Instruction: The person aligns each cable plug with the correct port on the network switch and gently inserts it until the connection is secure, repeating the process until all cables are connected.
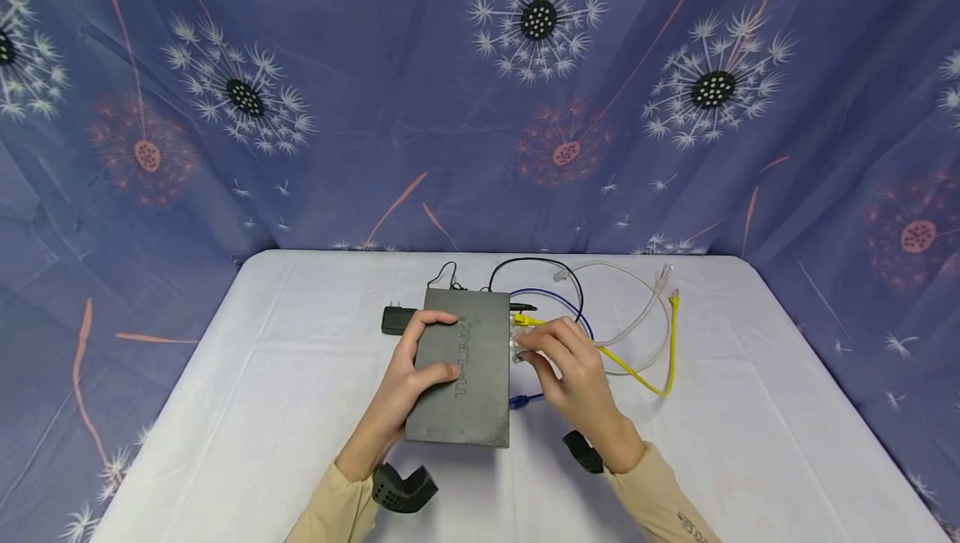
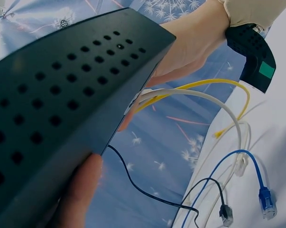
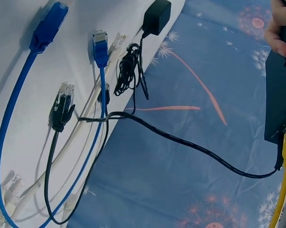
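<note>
Head: left hand (image 1: 401, 372) grips the box (image 1: 465, 376), centre; right hand (image 1: 576, 364) pinches a plug (image 1: 517, 356) at its right side; tilt might jam it. Left wrist: arching white cable (image 2: 199, 94) might tug. Right wrist: black cord (image 3: 180, 138), crossing blue cable (image 3: 18, 80), might snag.

Dark box (image 2: 81, 110) partly outside both wrist views

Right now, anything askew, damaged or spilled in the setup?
No spill or obvious damage shows; the visible faces of the TP-LINK box look intact. Only untidiness: in the right wrist view, the black network cable crosses the blue cable, both with unconnected ends, which might snag.
</note>
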Motion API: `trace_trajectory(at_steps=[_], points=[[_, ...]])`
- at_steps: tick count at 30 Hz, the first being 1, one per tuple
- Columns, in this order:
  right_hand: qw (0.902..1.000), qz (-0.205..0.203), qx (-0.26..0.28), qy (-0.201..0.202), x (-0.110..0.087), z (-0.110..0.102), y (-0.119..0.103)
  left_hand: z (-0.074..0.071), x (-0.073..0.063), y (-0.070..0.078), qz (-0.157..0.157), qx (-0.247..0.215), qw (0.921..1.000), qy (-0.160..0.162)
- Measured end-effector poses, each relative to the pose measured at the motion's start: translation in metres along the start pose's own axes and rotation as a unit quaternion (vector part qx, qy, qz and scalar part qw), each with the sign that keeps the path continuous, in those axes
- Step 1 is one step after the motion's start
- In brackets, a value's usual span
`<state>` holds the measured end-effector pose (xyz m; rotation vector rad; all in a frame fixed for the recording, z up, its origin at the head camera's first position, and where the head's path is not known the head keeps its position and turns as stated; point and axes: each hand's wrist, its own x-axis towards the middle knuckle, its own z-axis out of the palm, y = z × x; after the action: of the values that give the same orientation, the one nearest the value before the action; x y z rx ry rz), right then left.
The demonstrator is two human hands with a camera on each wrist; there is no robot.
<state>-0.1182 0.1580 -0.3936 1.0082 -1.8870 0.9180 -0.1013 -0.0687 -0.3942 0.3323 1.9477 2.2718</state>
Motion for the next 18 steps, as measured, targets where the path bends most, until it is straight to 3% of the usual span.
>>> trace_trajectory(at_steps=[11, 18], points=[[0.9981, 0.058, 0.018, -0.014, -0.007, -0.008, -0.002, -0.006, 0.005, -0.003, -0.001, -0.005, 0.9999, 0.011], [0.9972, 0.072, 0.021, -0.005, -0.013, -0.015, -0.003, -0.010, 0.007, -0.005, -0.006, -0.008, 0.9997, 0.021]])
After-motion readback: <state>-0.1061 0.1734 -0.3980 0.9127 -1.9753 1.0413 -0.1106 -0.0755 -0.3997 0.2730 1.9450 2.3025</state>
